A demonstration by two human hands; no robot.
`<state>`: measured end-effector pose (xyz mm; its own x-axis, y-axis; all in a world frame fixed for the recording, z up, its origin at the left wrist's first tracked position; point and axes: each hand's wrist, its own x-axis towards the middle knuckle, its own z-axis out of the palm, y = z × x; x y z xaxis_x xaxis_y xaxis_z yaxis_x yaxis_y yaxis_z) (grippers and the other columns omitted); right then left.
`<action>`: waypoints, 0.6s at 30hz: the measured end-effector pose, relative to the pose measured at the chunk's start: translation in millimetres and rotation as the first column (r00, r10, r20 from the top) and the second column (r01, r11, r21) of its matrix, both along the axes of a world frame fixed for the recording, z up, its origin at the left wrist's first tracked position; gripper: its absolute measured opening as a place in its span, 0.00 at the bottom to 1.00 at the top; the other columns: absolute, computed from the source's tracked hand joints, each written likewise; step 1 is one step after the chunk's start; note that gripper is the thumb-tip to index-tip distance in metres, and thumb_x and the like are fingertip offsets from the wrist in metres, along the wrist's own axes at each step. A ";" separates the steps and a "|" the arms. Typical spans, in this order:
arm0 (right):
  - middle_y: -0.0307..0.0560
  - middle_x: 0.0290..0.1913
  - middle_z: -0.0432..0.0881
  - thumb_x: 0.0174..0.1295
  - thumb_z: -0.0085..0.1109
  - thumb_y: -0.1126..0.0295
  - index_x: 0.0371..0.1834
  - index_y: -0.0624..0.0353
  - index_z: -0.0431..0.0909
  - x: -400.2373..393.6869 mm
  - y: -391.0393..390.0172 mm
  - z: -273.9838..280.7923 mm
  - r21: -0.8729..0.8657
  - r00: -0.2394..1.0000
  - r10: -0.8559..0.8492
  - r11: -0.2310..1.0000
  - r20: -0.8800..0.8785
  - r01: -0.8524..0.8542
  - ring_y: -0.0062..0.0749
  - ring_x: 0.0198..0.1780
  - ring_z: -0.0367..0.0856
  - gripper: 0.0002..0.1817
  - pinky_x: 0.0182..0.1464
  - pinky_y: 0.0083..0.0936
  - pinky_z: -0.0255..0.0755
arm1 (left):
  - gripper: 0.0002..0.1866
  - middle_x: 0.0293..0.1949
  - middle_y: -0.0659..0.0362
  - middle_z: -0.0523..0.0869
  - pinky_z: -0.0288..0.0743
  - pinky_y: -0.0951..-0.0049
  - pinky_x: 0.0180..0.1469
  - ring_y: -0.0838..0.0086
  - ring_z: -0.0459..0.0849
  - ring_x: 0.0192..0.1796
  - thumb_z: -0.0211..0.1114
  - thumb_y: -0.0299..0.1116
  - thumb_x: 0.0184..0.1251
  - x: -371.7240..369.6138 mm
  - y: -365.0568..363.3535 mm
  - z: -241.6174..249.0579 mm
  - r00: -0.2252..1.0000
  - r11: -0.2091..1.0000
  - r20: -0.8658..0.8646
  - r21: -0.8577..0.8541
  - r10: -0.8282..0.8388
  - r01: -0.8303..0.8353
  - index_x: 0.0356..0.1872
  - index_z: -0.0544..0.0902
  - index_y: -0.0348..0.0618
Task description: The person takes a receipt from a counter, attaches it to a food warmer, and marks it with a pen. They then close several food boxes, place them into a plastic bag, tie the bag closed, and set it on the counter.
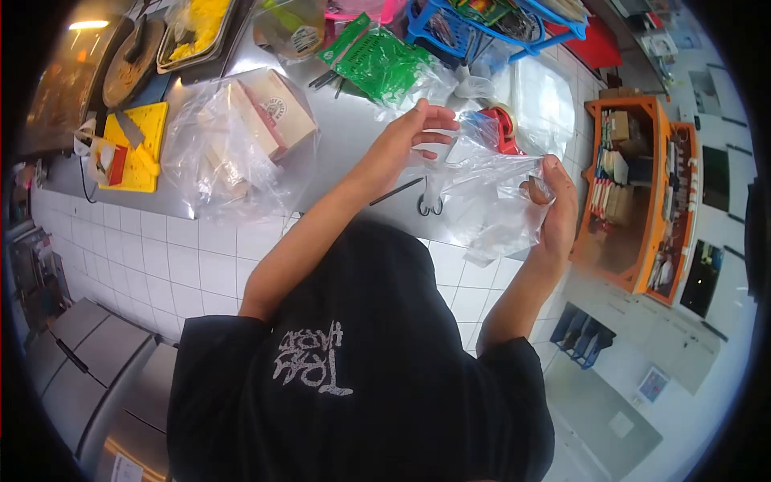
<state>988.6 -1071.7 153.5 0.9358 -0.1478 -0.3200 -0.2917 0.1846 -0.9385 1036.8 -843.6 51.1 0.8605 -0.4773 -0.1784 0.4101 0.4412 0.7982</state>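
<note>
My right hand (560, 197) grips a clear plastic bag (490, 197) at its right side, with the thumb on the outside and fingers showing through the film. The bag hangs crumpled over the front edge of the steel table (337, 177). My left hand (401, 149) is raised at the bag's left, fingers apart, holding nothing that I can see. Below it lie a dark pen-like stick (396, 191) and scissors (431, 205), whose blades are partly hidden. Behind the bag sits a red tape dispenser (506, 132).
A printed carton (277, 112) stands in another clear bag (213, 161) on the left. Farther left, a knife rests on a yellow cutting board (136, 153). A green packet (377, 64) and blue basket (438, 28) are at the back. An orange shelf (642, 193) stands right.
</note>
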 end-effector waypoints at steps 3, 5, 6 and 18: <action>0.34 0.39 0.82 0.73 0.55 0.63 0.41 0.56 0.79 2.0 35.5 18.1 -0.033 1.000 -0.025 0.999 0.005 0.025 0.17 0.38 0.77 0.09 0.46 0.18 0.72 | 0.32 0.61 0.58 0.80 0.66 0.65 0.63 0.71 0.77 0.62 0.41 0.61 0.80 -17.0 31.6 23.4 0.998 0.996 0.020 -0.072 0.052 -0.050 0.65 0.73 0.45; 0.31 0.36 0.80 0.73 0.56 0.62 0.40 0.55 0.80 6.1 60.0 27.4 -0.066 0.996 -0.091 0.994 -0.012 0.090 0.14 0.35 0.74 0.09 0.42 0.16 0.69 | 0.24 0.59 0.57 0.80 0.67 0.66 0.62 0.72 0.77 0.61 0.50 0.52 0.80 -34.6 51.1 39.7 0.938 0.954 0.323 0.222 0.123 -0.201 0.62 0.75 0.43; 0.31 0.36 0.80 0.73 0.56 0.62 0.40 0.55 0.80 9.3 63.1 25.2 -0.062 0.998 -0.066 0.996 -0.011 0.066 0.14 0.35 0.74 0.09 0.42 0.16 0.69 | 0.24 0.59 0.57 0.80 0.67 0.66 0.62 0.72 0.77 0.61 0.50 0.52 0.80 -46.2 62.7 49.9 0.934 0.948 0.325 0.226 0.145 -0.225 0.62 0.75 0.43; 0.44 0.53 0.83 0.65 0.64 0.64 0.53 0.64 0.82 57.1 165.9 109.9 -0.517 0.614 0.341 0.846 0.712 0.130 0.31 0.53 0.78 0.18 0.57 0.31 0.73 | 0.42 0.66 0.53 0.70 0.56 0.45 0.68 0.55 0.65 0.70 0.79 0.45 0.48 -135.3 239.0 26.8 0.745 -0.195 0.664 0.724 -0.062 -0.661 0.67 0.72 0.53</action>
